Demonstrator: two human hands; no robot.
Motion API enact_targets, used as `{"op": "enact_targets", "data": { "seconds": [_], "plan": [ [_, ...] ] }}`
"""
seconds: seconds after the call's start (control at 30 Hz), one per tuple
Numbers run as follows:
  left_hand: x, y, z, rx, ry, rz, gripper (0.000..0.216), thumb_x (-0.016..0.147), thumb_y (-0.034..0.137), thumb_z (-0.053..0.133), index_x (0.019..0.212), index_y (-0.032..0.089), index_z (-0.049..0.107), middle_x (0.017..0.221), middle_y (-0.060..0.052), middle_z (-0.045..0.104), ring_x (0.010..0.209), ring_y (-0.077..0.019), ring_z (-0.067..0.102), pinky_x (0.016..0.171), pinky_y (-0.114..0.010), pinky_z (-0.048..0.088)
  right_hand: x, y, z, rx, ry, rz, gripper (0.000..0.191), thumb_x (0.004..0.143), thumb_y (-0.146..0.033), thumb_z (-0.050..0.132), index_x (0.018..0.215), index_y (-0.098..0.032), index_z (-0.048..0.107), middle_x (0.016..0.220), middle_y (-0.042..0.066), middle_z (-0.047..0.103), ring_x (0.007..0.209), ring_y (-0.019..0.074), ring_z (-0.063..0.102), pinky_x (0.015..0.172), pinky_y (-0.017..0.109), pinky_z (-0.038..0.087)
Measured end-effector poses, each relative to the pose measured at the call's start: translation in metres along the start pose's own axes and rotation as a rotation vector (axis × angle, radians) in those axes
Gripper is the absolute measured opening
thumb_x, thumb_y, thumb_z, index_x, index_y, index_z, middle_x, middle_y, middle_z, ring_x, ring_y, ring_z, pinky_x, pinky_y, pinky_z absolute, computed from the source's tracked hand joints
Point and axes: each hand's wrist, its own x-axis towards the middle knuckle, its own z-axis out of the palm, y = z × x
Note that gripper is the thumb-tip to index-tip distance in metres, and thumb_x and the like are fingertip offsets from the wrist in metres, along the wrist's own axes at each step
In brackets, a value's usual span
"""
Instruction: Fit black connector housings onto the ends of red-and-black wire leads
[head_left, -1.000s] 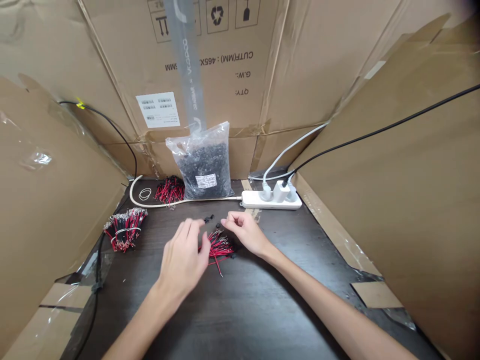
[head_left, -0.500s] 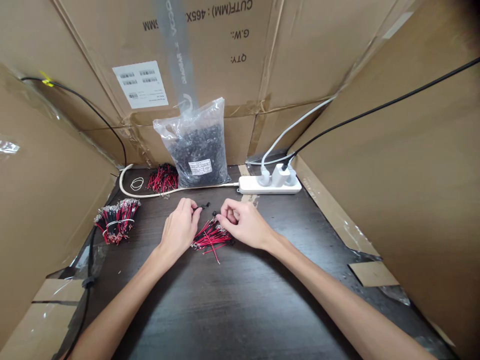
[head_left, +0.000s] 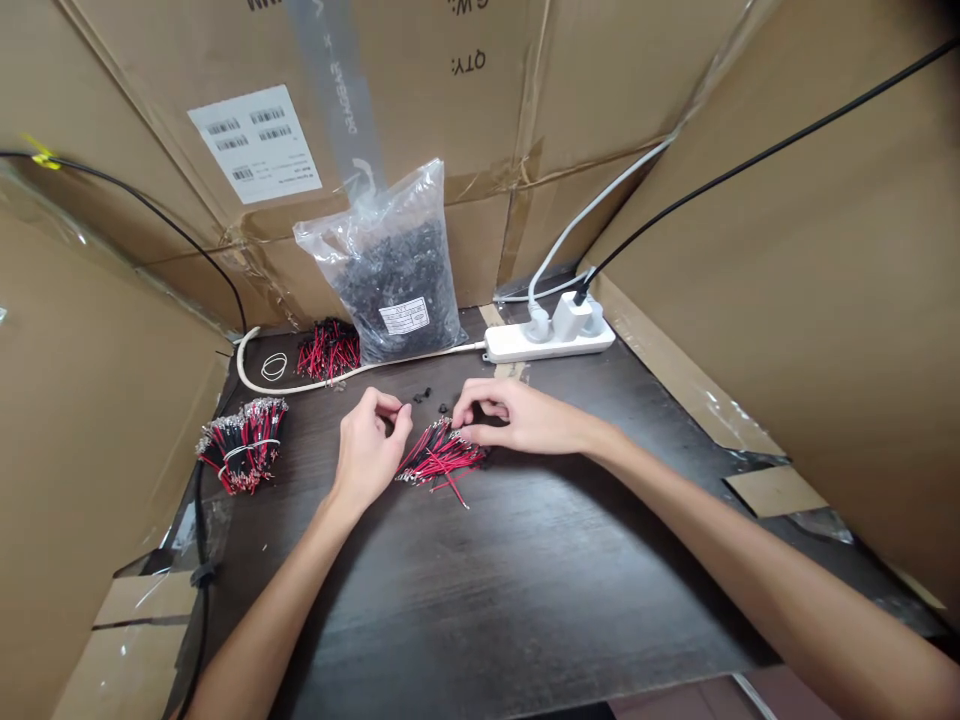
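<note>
My left hand (head_left: 369, 445) is closed, thumb tip against the fingers, just left of a loose pile of red and black wires (head_left: 444, 460). Whatever is in that pinch is too small to make out. My right hand (head_left: 517, 415) bends over the pile's far right side, thumb and index fingertip close together at the silver wire ends. Whether a wire sits between them cannot be seen. A few small black parts (head_left: 420, 397) lie on the dark table between and beyond the hands.
A tied wire bundle (head_left: 241, 445) lies at left. Behind it are more red and black wires (head_left: 328, 350) and a rubber band (head_left: 274, 367). A clear bag of black parts (head_left: 405, 270) leans on the cardboard wall (head_left: 480, 240). A white power strip (head_left: 517, 345) with plugged cables stands right.
The camera view has shifted and tilted. My left thumb has drawn in towards its fingers, away from the small black parts. My right hand has moved from beside a black part onto the wire ends.
</note>
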Motion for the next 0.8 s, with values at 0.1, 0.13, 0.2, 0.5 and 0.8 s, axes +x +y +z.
{"op": "enact_targets", "data": {
  "seconds": [0.1, 0.13, 0.2, 0.5, 0.8],
  "plan": [
    [0.004, -0.002, 0.0, -0.259, 0.01, -0.112, 0.018, 0.08, 0.029, 0.064, 0.093, 0.017, 0.063, 0.081, -0.004, 0.069, 0.067, -0.0123, 0.061, 0.06, -0.024, 0.046, -0.003, 0.002, -0.008, -0.042, -0.055, 0.028, 0.023, 0.077, -0.015, 0.064, 0.099, -0.018, 0.069, 0.098, 0.006, 0.066, 0.078, 0.0159, 0.052, 0.069, 0.029, 0.042],
    [0.005, -0.003, 0.0, -0.332, 0.005, -0.126, 0.022, 0.078, 0.029, 0.064, 0.097, 0.016, 0.065, 0.084, -0.005, 0.07, 0.072, -0.0136, 0.064, 0.063, -0.024, 0.049, -0.004, 0.003, -0.011, -0.064, -0.068, 0.023, 0.027, 0.075, -0.014, 0.064, 0.102, -0.018, 0.069, 0.1, 0.006, 0.066, 0.081, 0.0167, 0.054, 0.071, 0.03, 0.043],
    [0.007, -0.004, -0.001, -0.41, -0.018, -0.14, 0.025, 0.075, 0.03, 0.067, 0.095, 0.015, 0.069, 0.089, -0.007, 0.072, 0.077, -0.0152, 0.066, 0.068, -0.026, 0.051, -0.006, 0.004, -0.013, -0.112, -0.083, 0.025, 0.03, 0.074, -0.013, 0.066, 0.103, -0.019, 0.069, 0.101, 0.006, 0.065, 0.083, 0.0175, 0.055, 0.072, 0.03, 0.044],
    [0.002, 0.001, -0.002, -0.173, -0.096, 0.011, 0.012, 0.077, 0.025, 0.066, 0.083, 0.02, 0.075, 0.086, -0.003, 0.074, 0.064, -0.0129, 0.056, 0.063, -0.028, 0.046, -0.005, 0.006, -0.017, -0.077, -0.126, 0.01, 0.012, 0.081, -0.027, 0.069, 0.089, -0.018, 0.072, 0.093, 0.005, 0.067, 0.078, 0.0159, 0.054, 0.069, 0.029, 0.042],
    [-0.006, 0.031, -0.013, -0.134, -0.11, 0.225, 0.014, 0.084, 0.03, 0.065, 0.087, 0.021, 0.075, 0.085, -0.004, 0.071, 0.073, -0.0154, 0.056, 0.064, -0.028, 0.042, 0.001, 0.001, -0.014, 0.185, -0.084, 0.036, 0.026, 0.084, -0.04, 0.065, 0.091, -0.015, 0.071, 0.085, 0.004, 0.069, 0.07, 0.0138, 0.055, 0.064, 0.028, 0.042]
  ]
}}
